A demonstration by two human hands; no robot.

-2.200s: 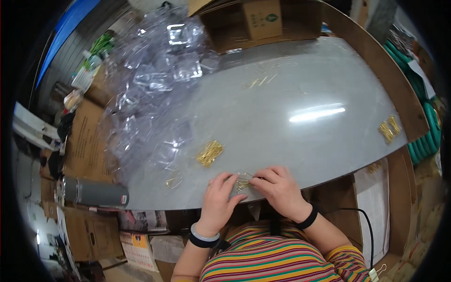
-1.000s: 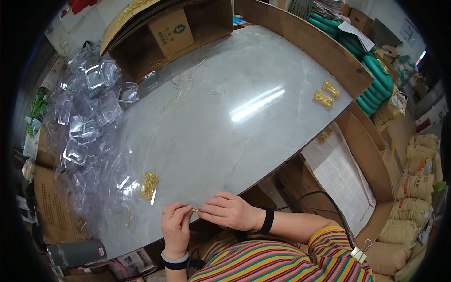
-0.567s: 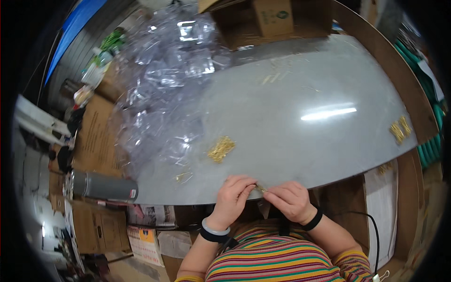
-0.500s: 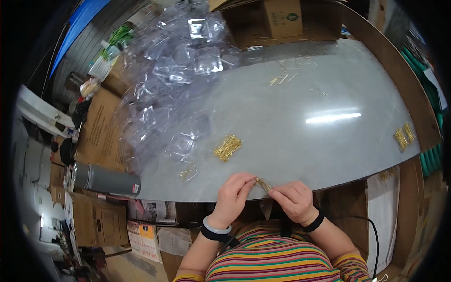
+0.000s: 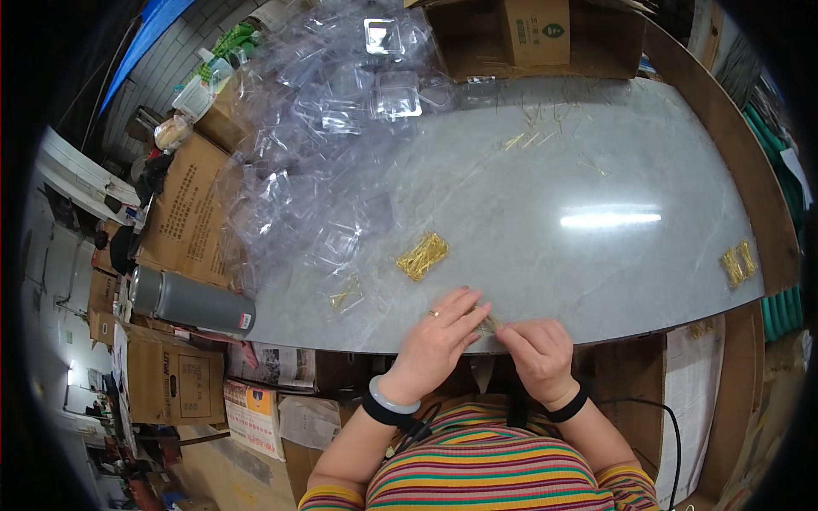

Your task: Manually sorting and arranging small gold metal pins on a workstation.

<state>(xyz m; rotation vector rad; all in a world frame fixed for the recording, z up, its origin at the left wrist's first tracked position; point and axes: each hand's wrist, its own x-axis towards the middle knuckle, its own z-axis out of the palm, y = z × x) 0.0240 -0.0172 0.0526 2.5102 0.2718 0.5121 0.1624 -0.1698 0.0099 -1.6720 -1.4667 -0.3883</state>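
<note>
Two hands met just over the near edge of the surface [image 5: 511, 272]. The right hand [image 5: 544, 356] had its fingers drawn narrow, pinching the end of a small gold wire bundle [image 5: 489, 323]; the left hand [image 5: 434, 347] reached over the bundle's other side, its fingers hiding their own tips, so whether they gripped it I could not tell. Just beyond the left hand lay a gold wire pile [image 5: 422, 256], and to its left a few loose gold wires [image 5: 344, 300]. Clear plastic containers [image 5: 315, 162] crowded the left side, with a grey bottle [image 5: 204, 303] lying at the near left corner. Open room spread ahead and rightward from the hands, reaching two gold bundles [image 5: 738, 264] near the right edge, beside a cardboard wall [image 5: 767, 204]. Scattered wires [image 5: 532, 139] lay farther off, before an open cardboard box [image 5: 609, 43] at the far edge.
</note>
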